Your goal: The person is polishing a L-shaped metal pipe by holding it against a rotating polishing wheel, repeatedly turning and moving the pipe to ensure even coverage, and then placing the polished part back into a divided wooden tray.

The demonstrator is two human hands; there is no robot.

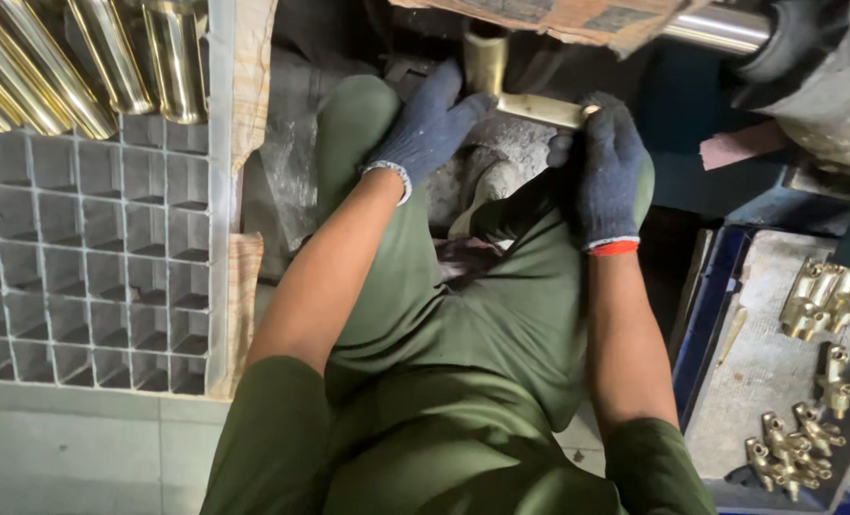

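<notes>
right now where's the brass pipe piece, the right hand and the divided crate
brass pipe piece (538, 109), head view, on its bare middle
right hand (608, 167), head view, back of the glove
divided crate (217, 191), head view, on its right rim

A grey tray (759, 372) at the right is carrying clusters of brass fittings (830, 298), while a gridded white crate (91, 257) is holding brass tubes (110, 57) at the left.

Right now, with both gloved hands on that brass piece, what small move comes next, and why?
Probably ease the brass piece a little further up toward the wheel. The left hand and right hand grip its two ends, and its upper end sits under torn cardboard, so contact there cannot be seen.
</notes>
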